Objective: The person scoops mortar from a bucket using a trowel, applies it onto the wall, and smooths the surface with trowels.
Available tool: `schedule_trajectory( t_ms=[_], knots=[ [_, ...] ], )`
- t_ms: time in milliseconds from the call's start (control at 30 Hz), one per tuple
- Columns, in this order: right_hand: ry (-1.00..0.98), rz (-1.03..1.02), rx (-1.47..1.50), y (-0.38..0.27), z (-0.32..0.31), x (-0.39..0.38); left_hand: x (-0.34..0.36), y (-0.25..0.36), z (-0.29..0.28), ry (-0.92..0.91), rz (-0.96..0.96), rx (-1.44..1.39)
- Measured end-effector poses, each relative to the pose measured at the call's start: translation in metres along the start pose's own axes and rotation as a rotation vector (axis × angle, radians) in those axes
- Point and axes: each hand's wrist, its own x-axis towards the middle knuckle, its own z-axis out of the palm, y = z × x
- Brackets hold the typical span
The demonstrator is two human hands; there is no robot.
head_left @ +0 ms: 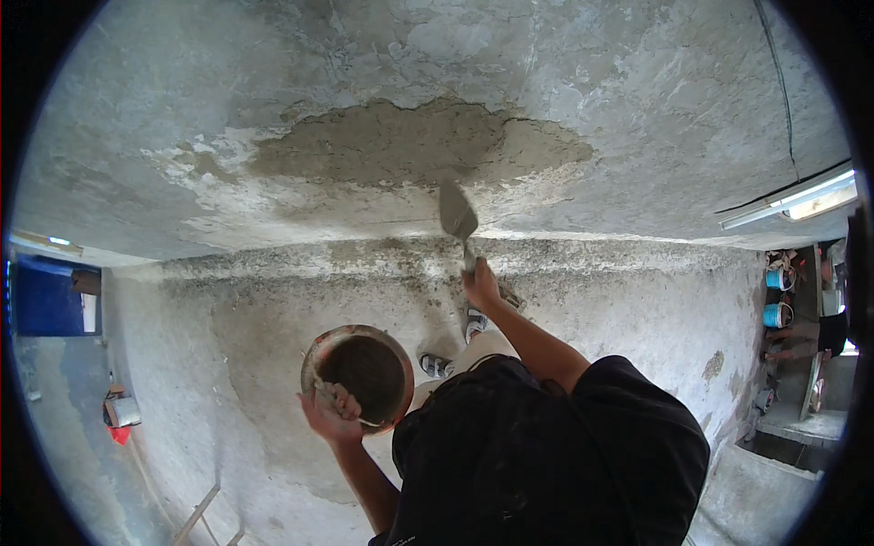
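The fingers (482,273) of my right hand (481,289) are clenched round the handle of a trowel (457,218). Its long axis runs nearly straight up and away from the fist, tilted a little to the left. The pointed blade lies flat against the lower edge of a darker, wet-looking patch of plaster (410,141). So the patch lies above and mostly to the left of the blade, touching it, and the right hand is much the nearer of the two. My left hand (330,411) sits lower and well apart from the patch, its fingers curled over the near rim of a round metal pan (360,369) and grasping it. The pan looks dark inside, and I cannot tell how much mix is in it. The wall (637,109) round the patch is rough, grey and blotchy, with a paler band where it meets the speckled concrete floor (628,300). My sandals (437,366) show between the hands. At the right rim hang a tube lamp (790,200) and two blue buckets (777,315), and at the left a blue panel (44,296).
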Motion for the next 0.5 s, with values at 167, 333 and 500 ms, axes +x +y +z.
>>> schedule_trajectory(
  t_ms=[167,333,500],
  knots=[
    [-0.589,-0.143,-0.113,0.026,-0.07,-0.115,0.038,-0.047,0.009,-0.098,-0.089,0.142],
    [-0.947,-0.251,-0.242,0.018,-0.101,-0.134,0.053,-0.107,0.027,-0.097,-0.244,0.282],
    [-0.896,-0.335,-0.214,0.019,-0.07,-0.123,0.039,-0.154,0.044,-0.165,-0.243,0.383]
  ],
)
